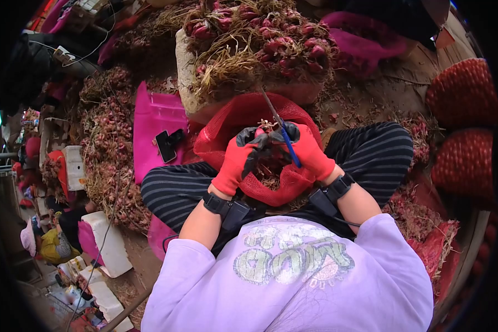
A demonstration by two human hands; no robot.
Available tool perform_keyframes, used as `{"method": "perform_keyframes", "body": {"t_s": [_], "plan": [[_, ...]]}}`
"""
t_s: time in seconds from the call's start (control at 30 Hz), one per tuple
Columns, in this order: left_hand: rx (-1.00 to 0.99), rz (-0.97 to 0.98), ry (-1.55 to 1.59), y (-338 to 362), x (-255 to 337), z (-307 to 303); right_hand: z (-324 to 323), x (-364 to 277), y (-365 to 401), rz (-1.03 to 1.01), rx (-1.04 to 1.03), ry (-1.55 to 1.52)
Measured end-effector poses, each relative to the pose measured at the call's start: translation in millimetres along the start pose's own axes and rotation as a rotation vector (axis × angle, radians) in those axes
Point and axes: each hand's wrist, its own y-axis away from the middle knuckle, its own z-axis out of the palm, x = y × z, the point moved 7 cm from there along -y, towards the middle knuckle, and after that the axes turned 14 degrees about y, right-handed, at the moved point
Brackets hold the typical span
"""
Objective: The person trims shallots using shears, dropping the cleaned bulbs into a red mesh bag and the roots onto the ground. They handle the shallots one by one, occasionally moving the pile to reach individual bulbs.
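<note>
We find one lettered print (294,259): large, faded, grey-green outlined characters across the chest of the pale lilac, short-sleeved fabric shirt (299,301), smaller marks around them. We make out rounded, O-like shapes among the big ones, but can't read a word, brand or number for sure.

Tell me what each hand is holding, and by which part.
Right hand: blue-handled cutting tool, by its handle. Left hand: reddish bulb, at the fingertips; exact grip hidden.
</note>
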Motion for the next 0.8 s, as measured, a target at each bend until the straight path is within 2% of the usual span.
{"method": "perform_keyframes", "body": {"t_s": [0.03, 0.07, 0.17, 0.2, 0.23, 0.3, 0.33, 0.43, 0.5, 0.53, 0.6, 0.63, 0.67, 0.77, 0.8], "plan": [[0.018, -0.105, 0.161, 0, -1, 3, 3, -4, 1, -0.020, -0.011, -0.017], [0.068, -0.048, -0.110, 5, 7, 7, 8, -10, 3, -0.040, -0.023, -0.034], [0.032, 0.022, -0.205, 4, 7, 7, 12, -8, 8, -0.116, 0.022, -0.006], [-0.022, 0.206, -0.382, 8, 22, 18, 12, -3, 8, -0.142, 0.049, 0.015], [-0.078, 0.391, -0.558, 16, 38, 34, 11, 17, 6, 0.017, 0.049, -0.091], [-0.150, 0.510, -0.771, 18, 42, 37, 8, 52, 8, 0.336, 0.048, -0.300], [-0.165, 0.441, -0.807, 11, 36, 23, 7, 42, 11, 0.374, 0.070, -0.510], [-0.059, 0.123, -0.269, -3, 13, -7, 1, 37, 8, 0.335, 0.114, -0.609], [0.012, 0.071, 0.045, -8, -1, -13, 5, 30, -2, 0.080, 0.142, -0.309], [-0.050, 0.152, 0.085, -2, 2, -5, 7, 24, -4, -0.045, 0.155, -0.158], [-0.125, 0.266, -0.365, 4, 12, 7, 8, 31, -4, 0.107, 0.055, -0.114], [-0.191, 0.452, -0.754, 7, 23, 17, 7, 25, -3, 0.183, 0.004, -0.094], [-0.192, 0.682, -1.124, 12, 33, 25, 8, 21, 5, 0.394, -0.132, -0.194], [-0.005, -0.069, 0.116, 4, 12, 23, 8, 18, 4, 0.493, -0.161, -0.078], [-0.031, -0.116, 0.042, 4, 9, 22, 9, 11, 0, 0.333, -0.139, -0.090]]}}
